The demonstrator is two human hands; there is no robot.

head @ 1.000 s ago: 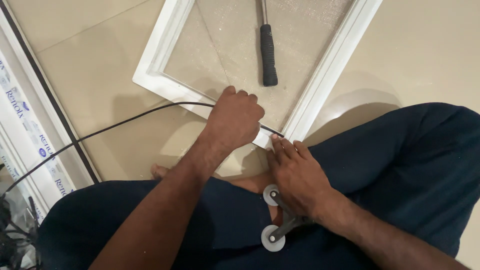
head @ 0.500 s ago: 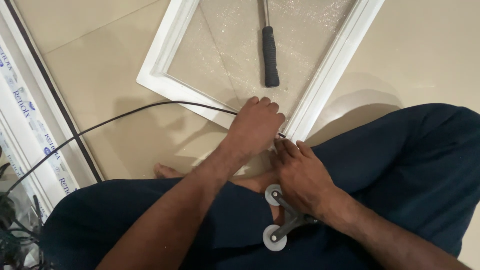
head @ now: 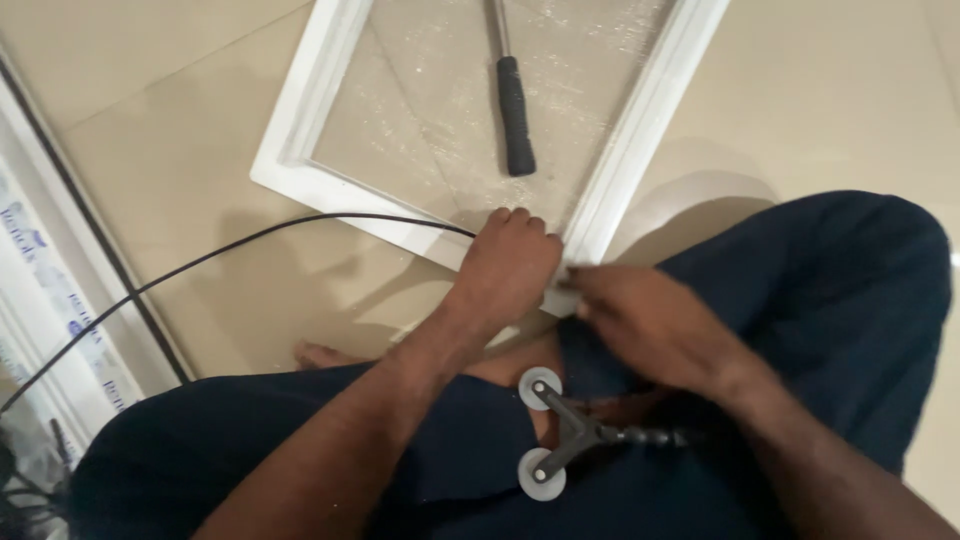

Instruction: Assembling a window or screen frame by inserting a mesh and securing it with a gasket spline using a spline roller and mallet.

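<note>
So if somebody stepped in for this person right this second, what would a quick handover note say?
Left hand: fist pressing on the near corner of the white frame, where the black cord ends.
Right hand: fingers pinching at that same corner.
Two-wheeled roller tool rests on the lap, unheld. Black-handled tool lies on the mesh inside the frame.
Done: cord reaches that corner.
Left: cord lies loose across the floor; the frame's far sides are out of view.

My left hand (head: 510, 265) curls into a loose fist, forearm stretched forward; my right hand (head: 640, 320) meets it, fingers (head: 585, 280) pinched.
</note>
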